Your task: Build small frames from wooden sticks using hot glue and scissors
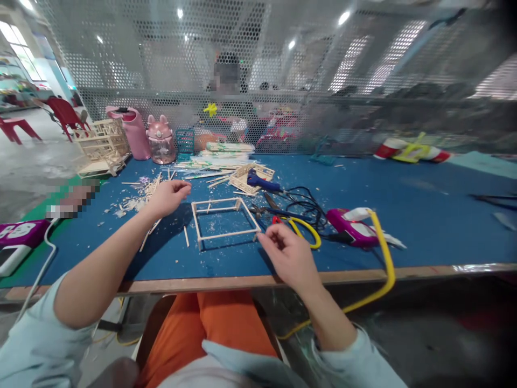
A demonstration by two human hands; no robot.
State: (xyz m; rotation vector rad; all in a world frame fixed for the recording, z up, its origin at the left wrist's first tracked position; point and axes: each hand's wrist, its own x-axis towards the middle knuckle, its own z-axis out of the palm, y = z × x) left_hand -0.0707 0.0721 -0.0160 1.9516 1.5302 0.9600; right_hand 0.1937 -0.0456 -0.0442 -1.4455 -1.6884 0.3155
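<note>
I count one stick frame (228, 235), one glue gun (263, 181); left hand (168, 197) curled, right hand (291, 256) by the frame's corner; can't tell either grip.

A tall pink bottle (137, 134) stands beside a shorter pink-and-clear bottle with an eared lid (162, 141) near the left end of a blue worktop (440, 231), before a perforated metal screen (133, 59) bearing a yellow star-shaped piece (210, 110). Beyond the mesh, a person (232, 112) is dimly visible. At right, a yellow cord (388, 264) drops over the edge; at far left, a red chair (64, 114) stands on a gray floor (30, 156).
</note>
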